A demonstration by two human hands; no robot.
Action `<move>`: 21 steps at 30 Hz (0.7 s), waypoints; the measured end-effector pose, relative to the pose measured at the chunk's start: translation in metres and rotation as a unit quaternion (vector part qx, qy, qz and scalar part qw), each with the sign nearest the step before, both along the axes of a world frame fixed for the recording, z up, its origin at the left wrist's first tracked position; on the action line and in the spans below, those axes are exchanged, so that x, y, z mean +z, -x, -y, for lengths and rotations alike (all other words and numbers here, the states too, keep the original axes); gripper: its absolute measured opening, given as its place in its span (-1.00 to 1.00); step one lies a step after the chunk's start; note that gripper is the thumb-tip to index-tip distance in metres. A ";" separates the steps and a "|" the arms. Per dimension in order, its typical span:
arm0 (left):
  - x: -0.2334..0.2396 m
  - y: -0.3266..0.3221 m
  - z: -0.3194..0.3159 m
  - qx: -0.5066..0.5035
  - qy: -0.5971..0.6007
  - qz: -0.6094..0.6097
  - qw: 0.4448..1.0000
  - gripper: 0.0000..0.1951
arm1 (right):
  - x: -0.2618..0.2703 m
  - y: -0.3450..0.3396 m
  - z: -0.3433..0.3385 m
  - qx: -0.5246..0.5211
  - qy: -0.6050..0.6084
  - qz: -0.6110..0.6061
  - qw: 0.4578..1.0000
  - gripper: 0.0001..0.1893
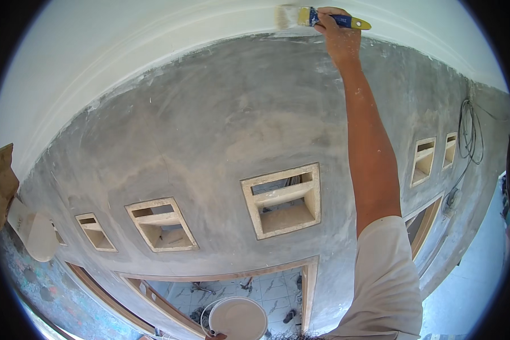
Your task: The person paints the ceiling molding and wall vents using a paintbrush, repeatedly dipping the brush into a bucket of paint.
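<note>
High overhead, my right hand (338,38) grips a wide paintbrush (304,17) by its blue and yellow handle. The pale bristles lie against the white moulded cornice (221,25), just above where it meets the grey plastered wall (204,106). Flecks of white paint dot my right hand and forearm. At the bottom edge, part of my left hand (216,336) holds a white plastic bucket (238,316) at its rim, beside the wire handle. Pale paint-like liquid fills the round opening. Most of the left hand is out of the picture.
Framed vent openings (280,202) run across the wall. Below is a wooden door frame (312,272), with a tiled floor (276,282) beyond it. Coiled black cable (469,131) hangs at right. At far left are a cardboard piece (2,182) and a whitish panel (36,231).
</note>
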State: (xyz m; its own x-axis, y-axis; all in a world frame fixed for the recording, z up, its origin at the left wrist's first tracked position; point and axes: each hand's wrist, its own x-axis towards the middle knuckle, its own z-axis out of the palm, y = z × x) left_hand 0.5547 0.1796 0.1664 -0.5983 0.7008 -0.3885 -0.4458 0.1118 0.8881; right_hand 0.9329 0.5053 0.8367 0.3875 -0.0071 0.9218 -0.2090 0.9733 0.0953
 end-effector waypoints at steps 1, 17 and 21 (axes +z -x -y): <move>-0.012 0.004 -0.004 0.001 -0.001 -0.004 1.000 -0.68 | -0.004 -0.025 -0.003 -0.015 0.001 -0.057 0.998 -0.94; 0.013 -0.011 0.002 -0.047 -0.053 -0.045 0.996 -0.70 | -0.043 0.154 0.019 -0.130 -0.206 -0.019 0.970 -0.91; 0.001 -0.011 0.002 -0.001 -0.029 -0.019 0.999 -0.74 | -0.037 0.099 -0.010 0.007 -0.123 -0.096 0.988 -0.97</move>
State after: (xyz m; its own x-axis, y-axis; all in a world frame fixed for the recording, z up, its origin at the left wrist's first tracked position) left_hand 0.5661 0.1772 0.1677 -0.6106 0.7221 -0.3252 -0.4122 0.0610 0.9091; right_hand 0.8343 0.5157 0.7997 0.5568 -0.2148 0.8024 -0.1776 0.9128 0.3677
